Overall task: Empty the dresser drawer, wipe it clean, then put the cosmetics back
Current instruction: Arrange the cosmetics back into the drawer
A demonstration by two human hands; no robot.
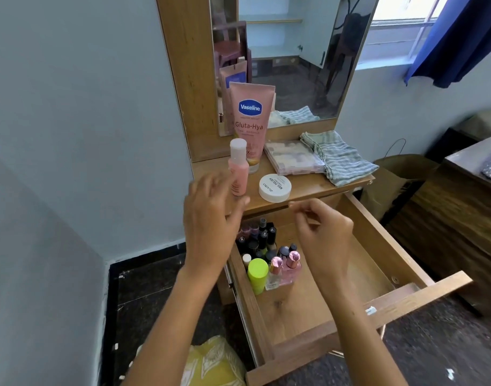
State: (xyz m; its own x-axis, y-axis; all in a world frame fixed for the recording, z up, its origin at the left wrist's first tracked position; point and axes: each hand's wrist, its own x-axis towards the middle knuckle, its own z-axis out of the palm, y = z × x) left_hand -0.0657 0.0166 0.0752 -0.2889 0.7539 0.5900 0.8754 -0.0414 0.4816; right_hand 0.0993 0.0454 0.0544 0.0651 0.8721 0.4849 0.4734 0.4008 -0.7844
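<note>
Pale-walled room corner, wooden dresser with mirror (294, 59); its top serves as the desk (308, 190). Desk holdings, left to right: pink bottle (238, 169) with white cap, upright; Vaseline tube (251, 121) standing behind it against the mirror frame; white nail-polish-remover tub (275, 188); clear compartment box (294, 157); striped cloth (339, 157), crumpled at the right end. Drawer (378, 235) pulled fully open below: a cluster of nail-polish bottles (259, 238) at its far left corner, then a lime-capped bottle (257, 271) and two pink-capped perfume bottles (287, 267) just nearer; the remaining floor is bare wood. Left hand (211, 221): fingers spread wide, holding nothing, just beside the pink bottle and apparently clear of it, though motion blur leaves this uncertain. Right hand (322, 232): fingers loosely curled, narrow, over the drawer; no item visible in them. Step in hand, by judgement: either emptying the drawer or refilling it; the pictures do not settle which. If emptying, next move calls for reaching into the far left corner and lifting the small upright bottles without toppling their neighbours.
</note>
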